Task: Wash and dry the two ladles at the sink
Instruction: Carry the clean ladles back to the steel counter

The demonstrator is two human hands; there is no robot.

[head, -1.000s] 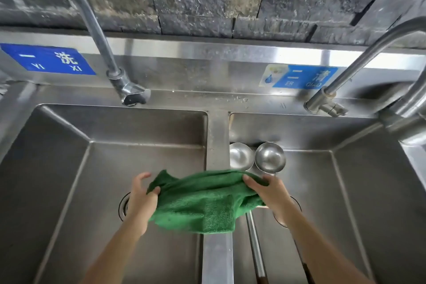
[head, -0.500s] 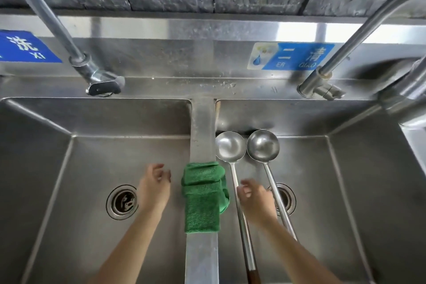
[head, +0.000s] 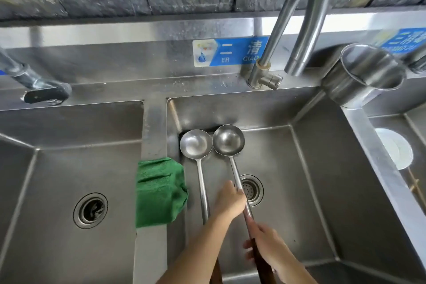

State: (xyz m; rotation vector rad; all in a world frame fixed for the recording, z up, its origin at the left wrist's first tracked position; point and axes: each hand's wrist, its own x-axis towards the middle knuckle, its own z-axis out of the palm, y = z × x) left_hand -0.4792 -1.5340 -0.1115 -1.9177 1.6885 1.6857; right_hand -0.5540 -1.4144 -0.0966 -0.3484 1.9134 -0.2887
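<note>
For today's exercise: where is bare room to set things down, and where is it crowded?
Free: left basin, round its drain; middle basin, its right half. Crowded: beside the cloth, the left ladle, plus left hand and right hand gripping the right ladle.

A green cloth (head: 160, 191), silver ladles (head: 196, 144) in a grey steel sink (head: 322, 168), blue-and-white label (head: 230, 52).

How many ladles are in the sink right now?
2. Both in the middle basin, bowls side by side near its back wall: left ladle lies free, right ladle is gripped by left hand and right hand.
</note>
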